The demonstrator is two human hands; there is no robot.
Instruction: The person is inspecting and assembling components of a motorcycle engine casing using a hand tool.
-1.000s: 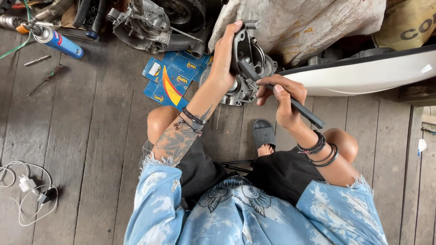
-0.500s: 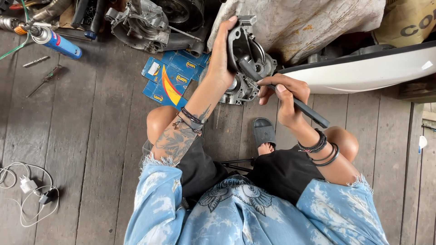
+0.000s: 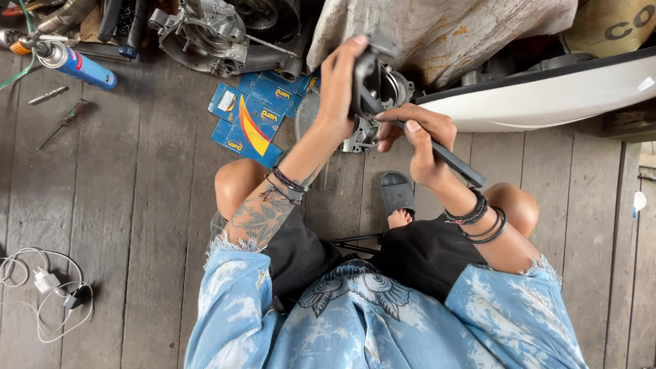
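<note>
Left of the white panel (image 3: 547, 96), the left hand (image 3: 338, 89) has its fingers wrapped tight around the grey metal engine casing (image 3: 376, 85), held up above the plank floor (image 3: 137, 205). It looks heavy, rigid, perhaps oily; its outer rim gives the best grip. Nearer the panel, the right hand (image 3: 420, 140) pinches a dark tool (image 3: 451, 158) into the casing.

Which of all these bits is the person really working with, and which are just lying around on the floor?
In use:
left hand gripping the grey metal engine part
right hand holding the dark tool against it

Lying about:
blue spray can
flattened blue carton
engine casing
screwdriver
white charger cable
</note>
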